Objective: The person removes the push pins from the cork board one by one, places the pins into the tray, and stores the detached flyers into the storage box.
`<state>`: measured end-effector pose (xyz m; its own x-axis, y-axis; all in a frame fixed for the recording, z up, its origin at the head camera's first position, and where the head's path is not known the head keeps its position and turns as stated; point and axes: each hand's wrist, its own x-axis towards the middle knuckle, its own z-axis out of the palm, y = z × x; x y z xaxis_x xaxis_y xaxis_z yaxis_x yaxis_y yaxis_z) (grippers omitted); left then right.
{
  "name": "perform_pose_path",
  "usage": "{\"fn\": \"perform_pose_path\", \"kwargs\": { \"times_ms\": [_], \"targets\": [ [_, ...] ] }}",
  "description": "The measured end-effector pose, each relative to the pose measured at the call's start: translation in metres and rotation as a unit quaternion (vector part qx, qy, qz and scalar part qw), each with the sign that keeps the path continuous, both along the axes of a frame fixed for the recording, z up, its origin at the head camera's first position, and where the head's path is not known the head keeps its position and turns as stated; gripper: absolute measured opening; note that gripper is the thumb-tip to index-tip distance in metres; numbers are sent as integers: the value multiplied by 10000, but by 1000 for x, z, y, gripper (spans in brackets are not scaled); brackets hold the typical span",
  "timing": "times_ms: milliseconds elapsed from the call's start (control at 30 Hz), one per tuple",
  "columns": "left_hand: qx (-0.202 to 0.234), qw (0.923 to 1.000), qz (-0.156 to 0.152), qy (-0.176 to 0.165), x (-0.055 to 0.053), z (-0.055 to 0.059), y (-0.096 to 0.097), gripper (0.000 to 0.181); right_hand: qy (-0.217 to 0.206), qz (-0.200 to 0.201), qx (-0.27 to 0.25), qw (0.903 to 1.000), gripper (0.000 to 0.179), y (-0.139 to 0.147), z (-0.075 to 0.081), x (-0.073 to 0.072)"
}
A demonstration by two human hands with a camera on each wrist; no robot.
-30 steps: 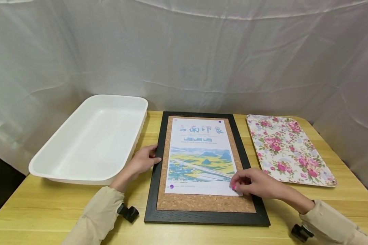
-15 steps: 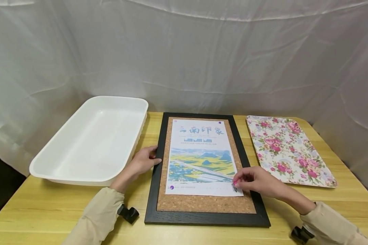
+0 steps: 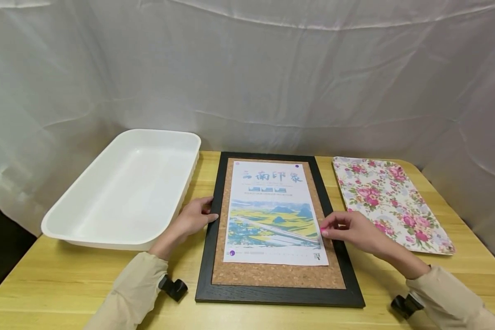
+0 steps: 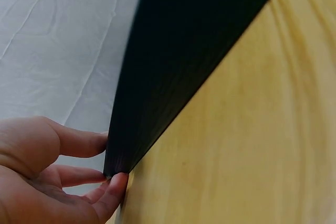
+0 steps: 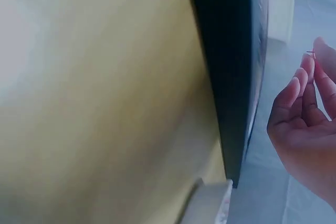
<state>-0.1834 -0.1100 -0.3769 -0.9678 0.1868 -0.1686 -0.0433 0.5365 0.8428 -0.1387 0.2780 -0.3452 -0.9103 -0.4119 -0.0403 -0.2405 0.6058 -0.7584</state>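
Nearest you, your beige sleeves (image 3: 132, 288) reach in over the wooden tabletop (image 3: 66, 288), a small black device at each wrist. The board (image 3: 280, 294) lies flat between them, its black frame around a strip of bare cork (image 3: 278, 276). On the cork lies the poster (image 3: 276, 215), a purple pin (image 3: 232, 253) in its lower left corner and a small printed square at lower right. Your right hand (image 3: 356, 233) pinches a pink pin (image 3: 322, 230) between thumb and finger by the poster's right edge; the pin is tiny, but it seems to be clear of the paper. Your left hand (image 3: 194, 217) touches the frame's left side with its thumb and fingers apart. Flanking the board are a white tub (image 3: 125, 188) on your left and a floral tray (image 3: 396, 206) on your right. Farther up the poster, a dark pin (image 3: 297, 166) marks its upper right corner. A grey curtain (image 3: 272, 78) hangs behind everything.
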Motion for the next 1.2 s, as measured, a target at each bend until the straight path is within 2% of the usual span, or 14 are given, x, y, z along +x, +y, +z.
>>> {"fn": "perform_pose_path", "kwargs": {
  "times_ms": [333,833,1200],
  "targets": [
    [65,9999,-41,74,-2,-2,-1,55,230,-784,193,9965,26,13,17,-22],
    [11,10000,43,-16,-1,-3,-1,57,279,-1221,498,9909,40,37,28,-60],
    [-24,9999,89,-58,-1,-1,0,58,464,-1450,713,9858,41,62,19,-90]
  ]
}}
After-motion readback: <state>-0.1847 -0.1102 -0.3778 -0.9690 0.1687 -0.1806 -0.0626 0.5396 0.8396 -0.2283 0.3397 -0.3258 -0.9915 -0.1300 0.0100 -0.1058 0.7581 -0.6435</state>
